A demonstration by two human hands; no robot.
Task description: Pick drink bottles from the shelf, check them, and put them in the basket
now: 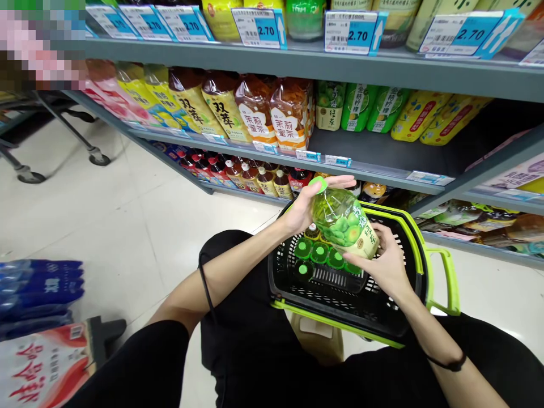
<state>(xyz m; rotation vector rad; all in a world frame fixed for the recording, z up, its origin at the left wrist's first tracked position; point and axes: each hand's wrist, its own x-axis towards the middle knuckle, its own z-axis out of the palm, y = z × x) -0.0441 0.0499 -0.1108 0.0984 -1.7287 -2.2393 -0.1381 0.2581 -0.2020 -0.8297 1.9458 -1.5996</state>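
Observation:
A large green tea bottle (345, 221) with a green cap is tilted above the shopping basket, held between both hands. My left hand (302, 208) grips it near the cap and neck, with some fingers stretched behind it. Around the bottle's base, my right hand (385, 262) has its thumb below and fingers on the far side. The black basket (340, 309) with lime-green rim and handles sits between my knees. Inside it stand several green-capped bottles (319, 253) at the left end. The bottle and hands hide part of the basket's far side.
Shelves (272, 65) of bottled drinks run across the front, with price tags (357, 33) along their edges. On the middle shelf stand large tea bottles (291, 116) and green bottles (357, 107). Packed water bottles (40, 289) lie at left. A wheeled cart (59, 124) stands at upper left.

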